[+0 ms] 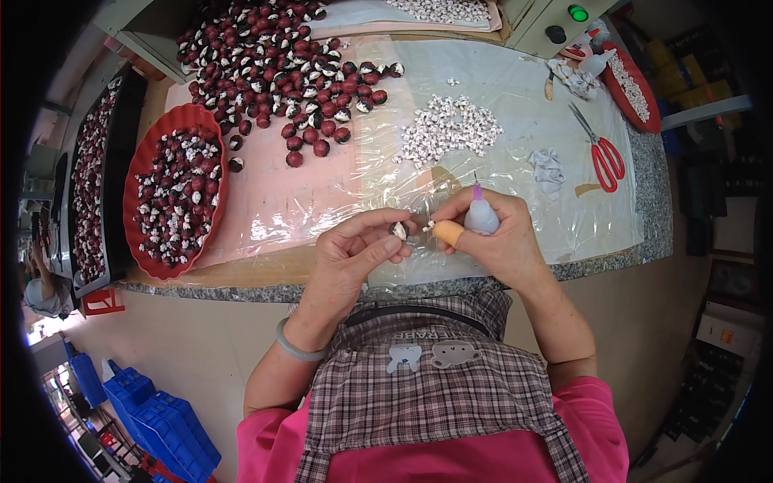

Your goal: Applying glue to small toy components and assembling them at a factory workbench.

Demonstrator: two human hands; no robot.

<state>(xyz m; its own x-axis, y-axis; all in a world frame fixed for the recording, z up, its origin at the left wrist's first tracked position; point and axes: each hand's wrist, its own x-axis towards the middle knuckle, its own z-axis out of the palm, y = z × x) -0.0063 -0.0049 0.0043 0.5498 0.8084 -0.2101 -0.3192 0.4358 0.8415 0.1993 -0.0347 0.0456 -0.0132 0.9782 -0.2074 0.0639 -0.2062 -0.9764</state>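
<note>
My left hand (pixel 358 249) pinches a small round ball (pixel 399 231), dark with a white patch, between thumb and fingers. Close by on its right, my right hand (pixel 503 241) holds a clear squeeze bottle (pixel 481 217) with a purple needle tip pointing away from me. An orange-yellow finger cot (pixel 448 233) covers one digit of that hand. At its tip, a tiny white piece (pixel 428 227) is pinched, just short of the ball. Beyond my hands lies a loose pile of similar white pieces (pixel 451 129) on the plastic-covered table.
Many maroon, black and white balls (pixel 274 72) spread over the far left. A red scalloped tray (pixel 135 233) of balls with white pieces stands left. Red-handled scissors (pixel 605 165), a crumpled white cloth (pixel 547 171) and a red dish (pixel 654 121) of white pieces lie right.
</note>
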